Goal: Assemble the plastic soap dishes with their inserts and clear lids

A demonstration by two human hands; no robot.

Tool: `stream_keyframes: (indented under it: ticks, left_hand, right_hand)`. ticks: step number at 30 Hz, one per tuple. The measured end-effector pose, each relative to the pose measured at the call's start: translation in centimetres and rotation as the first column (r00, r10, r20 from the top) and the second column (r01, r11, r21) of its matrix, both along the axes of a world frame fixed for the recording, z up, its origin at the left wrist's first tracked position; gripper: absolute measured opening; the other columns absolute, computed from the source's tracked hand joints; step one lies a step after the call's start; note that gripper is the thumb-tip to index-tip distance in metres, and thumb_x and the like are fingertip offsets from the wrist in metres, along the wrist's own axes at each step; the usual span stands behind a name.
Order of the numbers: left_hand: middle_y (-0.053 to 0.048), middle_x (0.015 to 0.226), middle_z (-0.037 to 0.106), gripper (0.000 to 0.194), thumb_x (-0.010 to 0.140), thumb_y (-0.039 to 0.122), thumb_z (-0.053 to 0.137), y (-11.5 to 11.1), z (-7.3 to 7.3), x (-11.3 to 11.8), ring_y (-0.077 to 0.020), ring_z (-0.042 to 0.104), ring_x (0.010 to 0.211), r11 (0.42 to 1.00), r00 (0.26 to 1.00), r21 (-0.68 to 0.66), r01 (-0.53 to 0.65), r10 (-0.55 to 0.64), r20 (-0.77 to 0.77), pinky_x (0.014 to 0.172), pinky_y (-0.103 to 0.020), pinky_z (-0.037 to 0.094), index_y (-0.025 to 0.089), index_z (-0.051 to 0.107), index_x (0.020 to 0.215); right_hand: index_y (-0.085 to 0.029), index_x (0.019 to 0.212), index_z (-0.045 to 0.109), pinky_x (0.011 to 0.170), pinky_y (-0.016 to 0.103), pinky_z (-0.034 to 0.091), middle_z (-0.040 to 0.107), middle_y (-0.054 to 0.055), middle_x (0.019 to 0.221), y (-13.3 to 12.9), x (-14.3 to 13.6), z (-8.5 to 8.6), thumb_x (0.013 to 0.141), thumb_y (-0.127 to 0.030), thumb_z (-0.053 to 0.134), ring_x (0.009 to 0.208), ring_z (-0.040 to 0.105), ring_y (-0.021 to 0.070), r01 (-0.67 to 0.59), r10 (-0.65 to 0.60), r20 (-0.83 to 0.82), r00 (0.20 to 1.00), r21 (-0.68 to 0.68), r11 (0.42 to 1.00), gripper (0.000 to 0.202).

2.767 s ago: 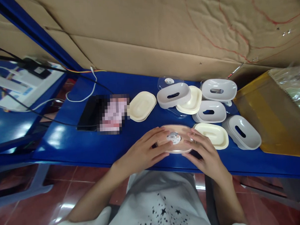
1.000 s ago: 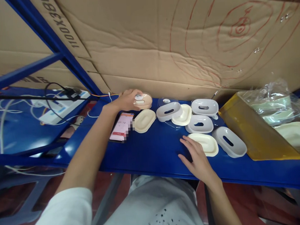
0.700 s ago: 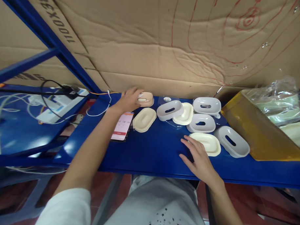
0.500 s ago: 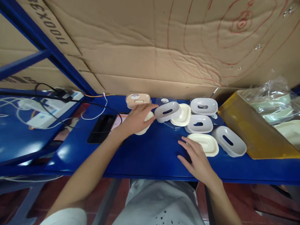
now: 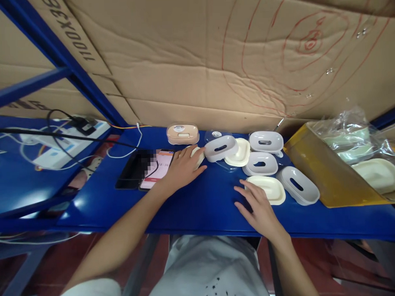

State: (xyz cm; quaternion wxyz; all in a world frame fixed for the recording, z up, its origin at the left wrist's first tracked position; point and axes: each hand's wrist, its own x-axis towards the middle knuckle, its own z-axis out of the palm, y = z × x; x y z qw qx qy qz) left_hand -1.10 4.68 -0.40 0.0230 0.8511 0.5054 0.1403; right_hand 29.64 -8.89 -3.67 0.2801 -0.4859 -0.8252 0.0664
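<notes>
My left hand (image 5: 182,168) lies palm down with outstretched fingers over a cream oval dish (image 5: 198,156), mostly hidden beneath it. Right beside those fingertips is a grey oval soap dish (image 5: 213,154) with a slot, overlapping a cream tray (image 5: 242,158). My right hand (image 5: 256,206) has its fingers spread, fingertips at the left edge of another cream tray (image 5: 273,190). Whether they touch it I cannot tell. More grey soap dishes stand around it: one at the back (image 5: 275,136), one in the middle (image 5: 269,168), one tilted at the right (image 5: 311,189).
Behind my left hand sits a peach soap box (image 5: 176,139) in clear wrap. Two phones, one dark (image 5: 125,178) and one lit (image 5: 165,160), lie left of it. A yellow-sided carton (image 5: 318,174) with bagged parts stands right. Cables and a power strip (image 5: 52,157) are far left.
My left hand has drawn down and slightly away from the peach box, uncovering more of the lit phone. The right hand stays almost still; the view has shifted slightly.
</notes>
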Motion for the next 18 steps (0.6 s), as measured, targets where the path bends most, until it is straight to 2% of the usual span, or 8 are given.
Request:
stream_keyframes:
  ticks: [6,9,13,15,18]
  left_hand:
    - [-0.024,0.168,0.049,0.066,0.107,0.048,0.063,-0.1,-0.4,0.8,-0.0439,0.047,0.155,0.999,1.0,0.043,-0.01,0.009,0.014,0.124,-0.063,0.04,0.019,0.048,0.164]
    - [-0.02,0.167,0.051,0.06,0.109,0.051,0.061,0.1,-0.7,1.3,-0.0397,0.049,0.155,0.996,0.999,0.092,-0.012,0.009,0.035,0.126,-0.058,0.039,0.022,0.052,0.161]
    - [-0.014,0.161,0.059,0.052,0.109,0.047,0.061,0.3,-1.1,1.6,-0.0338,0.055,0.15,0.995,1.0,0.097,0.003,-0.005,0.022,0.128,-0.052,0.038,0.027,0.057,0.157]
    - [-0.016,0.163,0.057,0.055,0.108,0.046,0.063,0.1,-1.2,1.6,-0.0367,0.053,0.151,0.995,1.0,0.094,-0.017,0.015,0.019,0.127,-0.055,0.039,0.026,0.056,0.159]
    - [-0.024,0.169,0.046,0.07,0.103,0.048,0.069,-0.2,-1.2,1.4,-0.045,0.049,0.154,0.992,0.993,0.054,-0.116,0.117,-0.016,0.123,-0.062,0.041,0.021,0.049,0.164]
  right_hand:
    - [-0.031,0.152,0.06,0.117,0.06,0.055,0.06,0.013,0.16,0.0,0.1,-0.1,0.109,-0.032,0.064,0.143,0.062,0.0341,-0.003,0.003,-0.005,1.0,-0.002,1.0,0.044]
    - [-0.03,0.151,0.061,0.116,0.059,0.055,0.06,0.014,0.16,0.0,0.1,-0.2,0.109,-0.032,0.064,0.143,0.062,0.0341,-0.015,0.015,-0.002,1.0,0.004,1.0,0.043]
    - [-0.03,0.15,0.061,0.116,0.059,0.054,0.061,0.014,0.159,0.0,0.2,-0.2,0.109,-0.031,0.065,0.143,0.061,0.034,-0.024,0.024,-0.002,1.0,0.007,1.0,0.041]
    - [-0.03,0.148,0.063,0.116,0.059,0.054,0.061,0.013,0.159,0.0,0.1,-0.2,0.109,-0.032,0.064,0.143,0.061,0.0336,-0.023,0.023,-0.001,1.0,0.004,1.0,0.04]
    - [-0.029,0.146,0.065,0.117,0.058,0.054,0.061,0.013,0.158,-0.1,0.1,0.0,0.109,-0.032,0.063,0.143,0.061,0.0332,-0.018,0.018,0.0,1.0,-0.009,1.0,0.037]
